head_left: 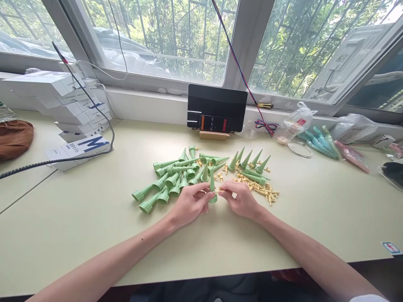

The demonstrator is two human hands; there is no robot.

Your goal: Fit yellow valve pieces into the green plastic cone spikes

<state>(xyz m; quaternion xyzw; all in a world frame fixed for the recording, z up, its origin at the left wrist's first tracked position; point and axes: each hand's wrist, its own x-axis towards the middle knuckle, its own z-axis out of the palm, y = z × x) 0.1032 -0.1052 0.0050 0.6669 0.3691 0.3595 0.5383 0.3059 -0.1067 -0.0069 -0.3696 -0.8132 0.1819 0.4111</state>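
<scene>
My left hand (pixel 192 203) holds a green cone (pixel 212 184) upright between thumb and fingers, its point up and its wide base down. Close on its right, my right hand (pixel 239 199) pinches a small yellow piece (pixel 220 190) against the side of the cone; whether it sits in the cone cannot be made out. A heap of green cones (pixel 172 179) lies beyond and left of my left hand. Several cones (pixel 245 160) stand upright behind my right hand, with a pile of small yellow pieces (pixel 267 193) beside them.
At the back, a black tablet (pixel 217 102) stands with a phone (pixel 215 124) before it on a cardboard support (pixel 214 135). White boxes (pixel 82 113) are stacked at the left, with a black cable (pixel 94 156) across. Plastic bags (pixel 294 121) lie back right.
</scene>
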